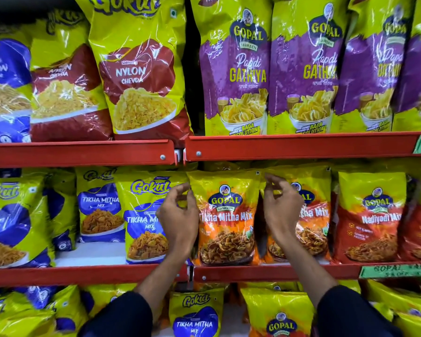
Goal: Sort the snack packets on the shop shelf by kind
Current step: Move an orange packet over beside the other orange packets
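A yellow-and-orange Gopal Tikha Mitha Mix packet (226,215) stands upright on the middle shelf. My left hand (178,212) hovers at its upper left edge, fingers curled but apart, holding nothing. My right hand (281,207) is at the packet's upper right edge, also curled and empty, in front of a second Gopal Tikha Mitha Mix packet (312,215). A blue Gokul Tikha Mitha Mix packet (141,215) stands just left of my left hand, partly hidden by it.
Red Gopal Nadiyadi Mix packets (372,217) fill the right of the middle shelf. More blue Gokul packets (100,205) stand left. Above the red shelf rail (301,144) are Nylon Chevda (141,76) and purple Papdi Gathiya (238,74) bags. Further packets sit on the lower shelf.
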